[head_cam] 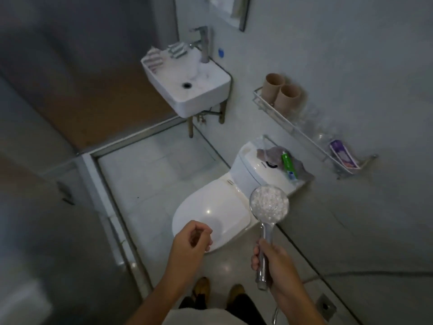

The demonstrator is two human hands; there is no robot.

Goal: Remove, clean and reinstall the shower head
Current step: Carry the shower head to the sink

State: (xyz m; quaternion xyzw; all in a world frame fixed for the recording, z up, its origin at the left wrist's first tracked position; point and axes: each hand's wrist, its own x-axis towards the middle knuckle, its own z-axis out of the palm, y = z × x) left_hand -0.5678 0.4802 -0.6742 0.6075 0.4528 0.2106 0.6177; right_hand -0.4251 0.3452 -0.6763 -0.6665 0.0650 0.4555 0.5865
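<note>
The round clear-plastic shower head (pixel 269 204) has a shiny chrome handle. The glossy white ceramic toilet (pixel 210 214) and white glazed basin (pixel 187 90) gleam. The far metal tap (pixel 204 43) looks brushed; the floor tiles (pixel 152 165) look smooth.

The bathroom is dim and grey, with soft shadows and no clear light source. Small glare spots sit on the toilet lid (pixel 210 211) and the shower head (pixel 269 204). Wide-angle distortion bends the walls, and the left edge is blurred and dark.
</note>
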